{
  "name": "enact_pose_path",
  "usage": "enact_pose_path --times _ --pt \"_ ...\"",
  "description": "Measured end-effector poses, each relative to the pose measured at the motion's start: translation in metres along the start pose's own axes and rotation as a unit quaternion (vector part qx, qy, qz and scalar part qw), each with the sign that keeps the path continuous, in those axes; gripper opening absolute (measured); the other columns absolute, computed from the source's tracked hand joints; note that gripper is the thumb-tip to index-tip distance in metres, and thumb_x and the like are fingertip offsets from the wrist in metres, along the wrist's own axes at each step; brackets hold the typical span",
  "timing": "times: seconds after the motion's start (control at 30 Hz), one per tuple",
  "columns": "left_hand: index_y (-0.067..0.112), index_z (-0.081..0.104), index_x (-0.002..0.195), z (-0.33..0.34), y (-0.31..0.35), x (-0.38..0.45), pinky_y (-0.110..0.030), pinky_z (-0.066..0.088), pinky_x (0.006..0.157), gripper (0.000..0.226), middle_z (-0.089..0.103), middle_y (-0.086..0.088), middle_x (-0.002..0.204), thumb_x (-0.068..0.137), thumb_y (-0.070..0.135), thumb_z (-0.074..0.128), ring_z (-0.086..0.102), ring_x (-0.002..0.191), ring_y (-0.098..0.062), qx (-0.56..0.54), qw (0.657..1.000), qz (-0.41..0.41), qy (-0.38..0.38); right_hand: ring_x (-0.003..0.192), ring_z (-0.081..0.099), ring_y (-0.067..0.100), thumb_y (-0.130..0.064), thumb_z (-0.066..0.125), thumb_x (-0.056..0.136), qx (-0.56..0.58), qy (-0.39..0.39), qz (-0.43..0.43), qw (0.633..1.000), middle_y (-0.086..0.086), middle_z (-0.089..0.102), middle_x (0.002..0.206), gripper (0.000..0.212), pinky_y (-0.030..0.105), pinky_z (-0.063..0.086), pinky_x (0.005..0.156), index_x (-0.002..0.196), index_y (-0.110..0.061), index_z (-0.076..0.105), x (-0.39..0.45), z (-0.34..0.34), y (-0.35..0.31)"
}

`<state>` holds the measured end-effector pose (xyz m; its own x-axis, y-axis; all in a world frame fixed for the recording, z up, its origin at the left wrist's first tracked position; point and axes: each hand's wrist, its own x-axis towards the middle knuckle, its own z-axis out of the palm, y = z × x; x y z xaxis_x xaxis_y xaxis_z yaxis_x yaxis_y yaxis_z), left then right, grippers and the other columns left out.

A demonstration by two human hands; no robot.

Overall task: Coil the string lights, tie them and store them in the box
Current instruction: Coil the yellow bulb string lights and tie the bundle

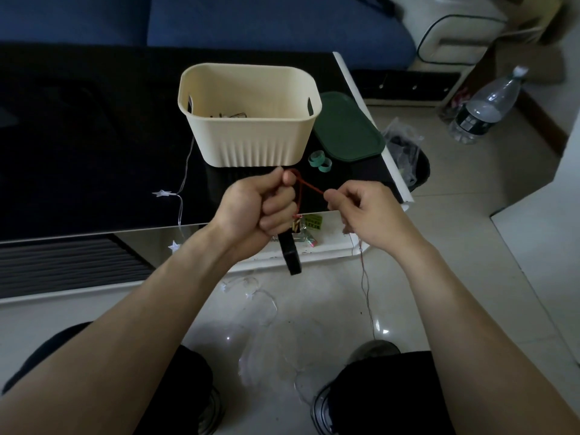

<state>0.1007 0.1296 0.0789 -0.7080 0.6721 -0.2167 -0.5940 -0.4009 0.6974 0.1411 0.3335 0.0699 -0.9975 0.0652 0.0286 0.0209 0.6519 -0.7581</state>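
— String lights (185,171): where are they?
— A clear wire with star bulbs trails off the black table (94,136) and loops on the pale floor between the person's knees.
— And the hands?
— Left hand (254,208) is fisted around a black battery pack (290,255) and a red tie (306,185). Right hand (361,211) pinches the tie's other end, pulled taut between them; a thin wire hangs below it.
— The box?
— Cream box (251,142) sits just beyond the hands, a green lid (348,130) and green tape rolls (320,161) beside it.
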Motion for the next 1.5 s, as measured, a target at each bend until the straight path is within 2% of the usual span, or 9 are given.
enact_pose_path --times 0.13,0.37,0.53,0.67,0.83,0.97,1.03,1.17,1.5 --pt "0.012 0.050 0.095 -0.005 0.009 0.002 -0.020 0.023 0.039 0.020 0.030 0.006 0.055 0.104 0.013 0.032 0.024 0.040 -0.007 -0.066 0.989 0.092 0.092 0.046 0.052 0.001 -0.033 0.055 0.102 -0.079 -0.078 0.045 0.993 0.001 0.067 0.067 0.029 0.018 0.041 0.048 0.084 -0.016 0.069 -0.002 -0.001 0.005" --pt "0.014 0.042 0.091 -0.014 0.027 0.001 -0.019 0.036 0.050 0.013 0.052 0.001 0.071 0.101 0.008 0.036 0.042 0.051 -0.010 -0.041 0.973 0.166 0.155 0.063 0.054 0.006 -0.042 0.054 0.101 -0.171 -0.229 0.115 0.951 -0.008 0.059 0.069 0.034 0.025 0.039 0.059 0.080 -0.022 0.069 -0.008 -0.004 0.007" --pt "0.007 0.049 0.106 -0.002 0.021 -0.001 -0.047 0.055 0.093 0.014 0.062 -0.020 0.112 0.099 0.017 0.045 0.070 0.099 -0.039 -0.004 0.980 0.120 0.159 0.051 0.051 -0.011 -0.044 0.066 0.094 -0.135 -0.367 0.071 0.917 -0.031 0.059 0.055 0.024 0.019 0.035 0.059 0.085 -0.025 0.078 -0.019 0.002 -0.019" --pt "0.011 0.048 0.112 -0.003 0.005 0.004 -0.054 0.053 0.094 0.041 0.058 -0.021 0.126 0.078 0.029 0.062 0.069 0.102 -0.039 0.160 0.973 0.024 0.164 0.055 0.048 0.002 -0.030 0.071 0.092 0.047 -0.446 0.012 0.894 -0.014 0.062 0.063 0.017 0.017 0.035 0.055 0.090 -0.015 0.079 -0.027 -0.003 -0.032" --pt "-0.002 0.045 0.131 0.002 -0.016 0.002 -0.041 0.058 0.071 0.072 0.055 -0.024 0.116 0.082 0.049 0.054 0.068 0.087 -0.037 0.252 0.954 -0.161 -0.015 0.050 0.028 0.010 -0.021 0.062 0.087 0.435 -0.273 0.029 0.858 -0.002 0.039 0.057 0.017 0.025 0.023 0.049 0.089 -0.011 0.076 -0.018 -0.021 -0.015" --pt "0.008 0.031 0.143 0.007 -0.019 -0.003 -0.027 0.048 0.048 0.073 0.063 -0.024 0.111 0.090 0.057 0.042 0.067 0.063 -0.033 0.228 0.938 -0.227 -0.132 0.049 0.028 0.008 -0.017 0.061 0.096 0.373 -0.091 0.119 0.916 -0.002 0.035 0.058 0.020 0.020 0.021 0.045 0.084 -0.008 0.074 -0.007 -0.020 0.002" --pt "0.001 0.036 0.140 0.007 -0.018 -0.003 -0.018 0.034 0.037 0.062 0.067 -0.022 0.092 0.095 0.042 0.044 0.049 0.038 -0.018 0.204 0.948 -0.205 -0.131 0.049 0.030 0.008 -0.018 0.061 0.098 0.287 -0.056 0.131 0.947 -0.004 0.038 0.055 0.020 0.020 0.023 0.045 0.087 -0.007 0.074 -0.007 -0.013 0.007" --pt "-0.005 0.049 0.131 0.007 -0.013 -0.001 -0.018 0.016 0.033 0.039 0.056 -0.011 0.061 0.103 0.018 0.036 0.031 0.031 -0.007 0.154 0.976 -0.139 -0.068 0.045 0.032 0.006 -0.021 0.062 0.098 0.264 -0.040 0.171 0.948 -0.010 0.045 0.050 0.021 0.020 0.025 0.044 0.093 -0.005 0.075 -0.004 -0.002 0.006" --pt "-0.006 0.049 0.129 0.004 -0.008 0.005 -0.015 0.012 0.033 0.033 0.047 -0.004 0.064 0.105 0.011 0.034 0.029 0.035 -0.003 0.176 0.967 -0.180 0.033 0.047 0.033 0.007 -0.022 0.063 0.098 0.333 0.073 0.199 0.919 -0.009 0.042 0.053 0.019 0.019 0.030 0.045 0.085 -0.014 0.074 0.006 0.012 0.001"
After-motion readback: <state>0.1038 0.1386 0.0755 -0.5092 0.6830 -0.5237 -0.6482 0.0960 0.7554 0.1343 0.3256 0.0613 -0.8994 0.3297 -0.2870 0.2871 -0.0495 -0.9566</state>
